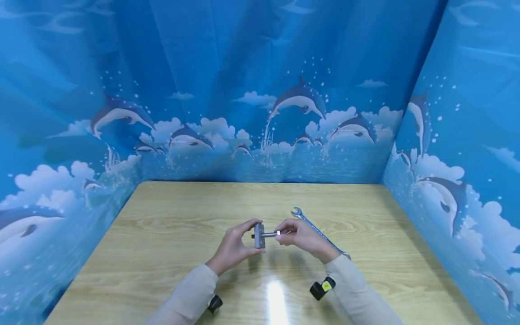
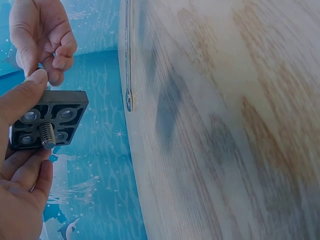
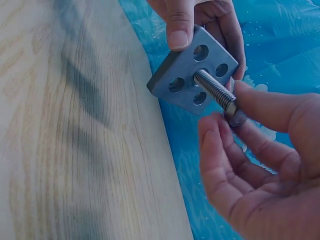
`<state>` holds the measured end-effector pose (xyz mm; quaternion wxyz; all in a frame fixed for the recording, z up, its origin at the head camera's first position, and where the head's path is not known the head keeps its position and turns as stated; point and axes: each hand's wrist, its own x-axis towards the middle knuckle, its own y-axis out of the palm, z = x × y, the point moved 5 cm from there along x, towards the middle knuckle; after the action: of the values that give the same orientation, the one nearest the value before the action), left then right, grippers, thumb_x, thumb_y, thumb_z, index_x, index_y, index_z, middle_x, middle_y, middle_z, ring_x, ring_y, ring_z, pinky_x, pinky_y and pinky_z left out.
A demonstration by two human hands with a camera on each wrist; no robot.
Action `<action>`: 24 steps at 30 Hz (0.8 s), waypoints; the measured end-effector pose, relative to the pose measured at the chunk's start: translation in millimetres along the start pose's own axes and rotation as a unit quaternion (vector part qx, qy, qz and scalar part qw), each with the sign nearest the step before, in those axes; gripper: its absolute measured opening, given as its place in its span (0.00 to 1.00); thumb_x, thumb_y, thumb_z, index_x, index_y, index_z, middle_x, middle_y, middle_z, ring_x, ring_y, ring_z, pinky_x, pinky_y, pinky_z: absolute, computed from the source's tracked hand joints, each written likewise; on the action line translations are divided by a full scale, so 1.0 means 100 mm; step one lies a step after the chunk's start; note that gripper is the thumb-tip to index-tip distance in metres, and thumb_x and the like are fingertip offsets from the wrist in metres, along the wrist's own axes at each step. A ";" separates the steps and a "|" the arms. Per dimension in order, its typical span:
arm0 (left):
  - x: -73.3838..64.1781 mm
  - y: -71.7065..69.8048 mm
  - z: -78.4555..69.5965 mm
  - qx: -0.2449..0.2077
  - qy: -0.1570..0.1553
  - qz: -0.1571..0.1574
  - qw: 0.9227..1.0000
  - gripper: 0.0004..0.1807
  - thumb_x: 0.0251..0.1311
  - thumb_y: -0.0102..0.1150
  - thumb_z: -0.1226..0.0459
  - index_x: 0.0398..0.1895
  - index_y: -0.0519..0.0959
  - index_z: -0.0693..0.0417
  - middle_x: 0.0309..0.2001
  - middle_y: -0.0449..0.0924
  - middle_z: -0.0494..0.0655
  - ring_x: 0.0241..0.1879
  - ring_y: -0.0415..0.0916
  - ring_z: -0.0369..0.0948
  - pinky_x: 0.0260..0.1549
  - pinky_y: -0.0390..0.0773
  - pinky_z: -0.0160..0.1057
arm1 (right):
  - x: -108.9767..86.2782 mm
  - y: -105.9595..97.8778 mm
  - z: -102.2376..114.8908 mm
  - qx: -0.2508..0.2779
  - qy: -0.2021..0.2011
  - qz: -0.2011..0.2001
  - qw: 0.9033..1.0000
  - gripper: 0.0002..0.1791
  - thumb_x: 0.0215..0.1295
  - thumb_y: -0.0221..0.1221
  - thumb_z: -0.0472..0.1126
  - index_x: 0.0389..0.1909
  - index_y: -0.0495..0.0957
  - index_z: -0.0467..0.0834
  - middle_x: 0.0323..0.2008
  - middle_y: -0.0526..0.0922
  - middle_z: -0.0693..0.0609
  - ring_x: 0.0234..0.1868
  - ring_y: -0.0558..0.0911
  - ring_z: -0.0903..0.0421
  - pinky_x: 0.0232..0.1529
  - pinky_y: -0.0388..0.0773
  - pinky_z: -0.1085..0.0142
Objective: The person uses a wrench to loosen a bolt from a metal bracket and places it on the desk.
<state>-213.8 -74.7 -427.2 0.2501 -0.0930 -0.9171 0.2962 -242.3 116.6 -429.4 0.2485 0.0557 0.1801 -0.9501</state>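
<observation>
A square grey metal plate (image 3: 187,70) with holes near its corners is held above the table by my left hand (image 1: 235,246), thumb on one edge and fingers on the opposite one. Through the plate's middle runs a threaded bolt (image 3: 215,89), whose tip pokes out of the ribbed back face in the left wrist view. My right hand (image 1: 302,237) pinches the bolt's head (image 3: 236,118) between thumb and fingers. On the table by the right hand lies a combination wrench (image 1: 318,231), partly hidden behind the right wrist in the head view.
The wooden table (image 1: 183,203) extends beneath both hands. Blue dolphin-printed curtains (image 1: 243,67) rise behind it and along both sides. Black wrist cameras (image 1: 318,290) are strapped near the sleeves.
</observation>
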 end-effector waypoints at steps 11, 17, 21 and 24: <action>0.00 0.00 0.01 0.004 -0.007 0.000 1.000 0.40 0.38 0.79 0.63 0.61 0.73 0.50 0.58 0.78 0.50 0.57 0.75 0.45 0.58 0.76 0.42 | -0.01 0.01 0.04 -0.020 -0.055 -0.050 0.997 0.14 0.56 0.66 0.32 0.44 0.80 0.39 0.41 0.81 0.43 0.38 0.79 0.54 0.38 0.82 0.66; 0.00 -0.01 0.02 0.004 -0.009 -0.001 1.000 0.41 0.38 0.79 0.62 0.61 0.73 0.50 0.58 0.77 0.50 0.58 0.75 0.45 0.58 0.76 0.41 | 0.00 0.02 0.00 0.002 -0.056 -0.020 0.998 0.23 0.57 0.66 0.35 0.55 0.75 0.38 0.46 0.79 0.42 0.42 0.81 0.52 0.43 0.83 0.63; 0.00 -0.01 0.03 0.010 -0.009 -0.006 1.000 0.41 0.38 0.79 0.62 0.61 0.73 0.49 0.58 0.77 0.49 0.58 0.75 0.44 0.58 0.76 0.41 | 0.01 0.04 -0.07 0.010 -0.024 0.005 1.000 0.29 0.61 0.65 0.44 0.61 0.71 0.38 0.48 0.80 0.42 0.46 0.81 0.49 0.49 0.82 0.57; 0.00 -0.02 0.04 0.009 -0.002 -0.009 1.000 0.41 0.37 0.79 0.62 0.61 0.73 0.50 0.58 0.77 0.49 0.58 0.75 0.44 0.58 0.76 0.40 | 0.03 0.05 -0.12 0.016 -0.002 0.014 1.000 0.29 0.66 0.58 0.52 0.57 0.73 0.33 0.45 0.82 0.41 0.44 0.83 0.49 0.51 0.82 0.53</action>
<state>-215.4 -77.8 -428.9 0.2517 -0.0816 -0.9157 0.3023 -242.3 115.4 -442.5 0.2612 0.0605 0.1637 -0.9494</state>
